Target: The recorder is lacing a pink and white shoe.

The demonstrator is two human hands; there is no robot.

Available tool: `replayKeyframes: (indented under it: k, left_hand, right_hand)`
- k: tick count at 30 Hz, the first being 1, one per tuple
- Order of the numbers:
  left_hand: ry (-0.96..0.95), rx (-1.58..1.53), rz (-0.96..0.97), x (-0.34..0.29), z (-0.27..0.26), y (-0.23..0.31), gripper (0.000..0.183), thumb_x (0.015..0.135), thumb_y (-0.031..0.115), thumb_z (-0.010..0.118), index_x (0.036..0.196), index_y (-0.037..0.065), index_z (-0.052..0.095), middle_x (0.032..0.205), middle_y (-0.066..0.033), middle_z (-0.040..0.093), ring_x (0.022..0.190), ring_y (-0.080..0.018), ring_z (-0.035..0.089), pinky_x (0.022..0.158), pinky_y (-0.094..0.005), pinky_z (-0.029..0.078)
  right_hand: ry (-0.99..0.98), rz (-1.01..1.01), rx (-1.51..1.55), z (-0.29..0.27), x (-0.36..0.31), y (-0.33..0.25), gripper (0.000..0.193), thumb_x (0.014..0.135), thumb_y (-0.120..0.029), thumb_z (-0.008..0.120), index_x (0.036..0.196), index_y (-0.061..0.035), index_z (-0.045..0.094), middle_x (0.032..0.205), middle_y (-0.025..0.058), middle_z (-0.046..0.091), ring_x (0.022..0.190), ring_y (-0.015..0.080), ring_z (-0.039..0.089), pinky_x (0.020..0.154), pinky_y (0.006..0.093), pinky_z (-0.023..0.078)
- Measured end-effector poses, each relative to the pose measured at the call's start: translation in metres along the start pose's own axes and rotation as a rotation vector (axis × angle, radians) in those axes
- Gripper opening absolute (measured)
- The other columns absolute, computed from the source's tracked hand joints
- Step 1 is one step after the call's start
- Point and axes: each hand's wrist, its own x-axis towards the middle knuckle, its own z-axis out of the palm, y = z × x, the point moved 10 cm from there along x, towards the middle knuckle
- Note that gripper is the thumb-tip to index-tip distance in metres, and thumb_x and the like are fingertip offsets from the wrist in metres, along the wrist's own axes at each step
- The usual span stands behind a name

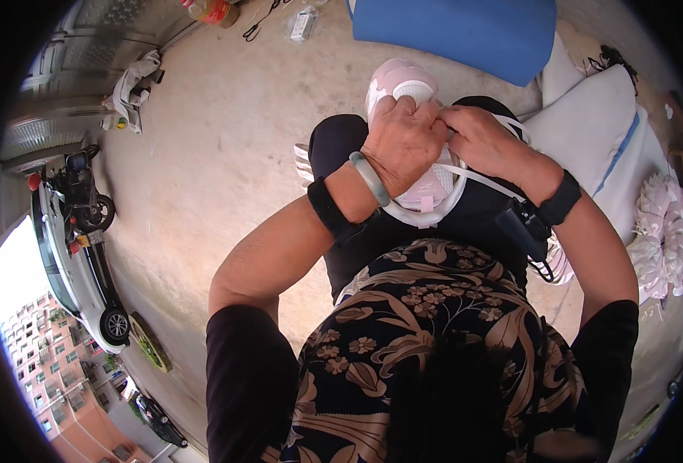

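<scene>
A pink and white sneaker point(403, 73) rests on my dark-trousered lap, toe pointing away from me and heel toward my belly. My left hand point(403, 143) is closed over its lacing area, fingers curled beside a white shoelace point(484, 179) that comes out from under them and trails right. Close against it, my right hand point(484, 139) is closed in a pinch at the lacing, with a loop of lace beyond its wrist. The fingertips meet over the shoe's tongue and hide the eyelets.
More pale shoes point(660, 231) are heaped at the right, beside white padded sheets point(588, 116). A blue panel point(457, 31) lies ahead. Scissors point(253, 31), a small clear packet point(303, 25) and a bottle point(212, 11) are on the floor at the far left. A motorbike point(87, 193) and white car point(67, 270) stand left.
</scene>
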Motion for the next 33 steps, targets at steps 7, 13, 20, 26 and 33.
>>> replayKeyframes:
  k: [7, 13, 20, 26, 33]
  left_hand:
    - [-0.145, 0.072, -0.053, 0.009, 0.02, 0.003, 0.007, 0.071, 0.014, 0.06, 0.07, 0.008, 0.06, 0.069, -0.0066, 0.056, 0.054, -0.0239, 0.061, 0.05, -0.0371, 0.047]
    - [-0.135, -0.125, -0.132, -0.002, 0.009, -0.002, 0.008, 0.073, 0.01, 0.059, 0.066, 0.007, 0.059, 0.068, -0.0104, 0.06, 0.056, -0.0264, 0.062, 0.048, -0.0374, 0.046]
    - [-0.225, -0.799, -0.713, -0.141, -0.044, -0.071, 0.026, 0.076, 0.0, 0.065, 0.057, 0.002, 0.048, 0.05, -0.0003, 0.039, 0.049, -0.0059, 0.035, 0.043, -0.0254, 0.029]
    - [-0.272, -0.283, -1.534, -0.449, -0.053, -0.152, 0.025, 0.076, 0.011, 0.059, 0.053, 0.003, 0.051, 0.044, -0.0049, 0.047, 0.036, -0.0101, 0.046, 0.033, -0.0284, 0.039]
    - [0.5, -0.713, -1.728, -0.438, -0.097, -0.175, 0.018, 0.08, 0.013, 0.06, 0.066, 0.002, 0.061, 0.055, -0.0067, 0.057, 0.04, -0.011, 0.047, 0.04, -0.0242, 0.038]
  right_hand:
    - [0.012, 0.035, 0.007, 0.001, -0.002, 0.01, 0.015, 0.078, -0.007, 0.052, 0.086, 0.0056, 0.054, 0.082, 0.0232, 0.058, 0.077, 0.0374, 0.057, 0.069, 0.04, 0.044]
    - [0.213, -0.038, 0.06, -0.011, -0.016, -0.002, 0.037, 0.073, -0.011, 0.053, 0.106, 0.0039, 0.053, 0.074, 0.0228, 0.061, 0.071, 0.0384, 0.06, 0.066, 0.0429, 0.047]
    - [0.191, 0.202, 0.274, -0.006, -0.032, 0.032, 0.062, 0.073, -0.009, 0.063, 0.129, 0.0006, 0.038, 0.067, 0.0048, 0.05, 0.058, 0.012, 0.047, 0.053, 0.0282, 0.041]
    - [0.193, 0.21, 0.345, -0.002, -0.028, 0.026, 0.068, 0.071, -0.014, 0.067, 0.129, 0.004, 0.037, 0.068, 0.0055, 0.051, 0.059, 0.012, 0.05, 0.054, 0.0277, 0.042]
    - [0.102, 0.25, 0.477, -0.001, -0.021, 0.045, 0.046, 0.085, -0.017, 0.063, 0.123, 0.0011, 0.045, 0.071, 0.0019, 0.052, 0.058, 0.0081, 0.051, 0.049, 0.0217, 0.042]
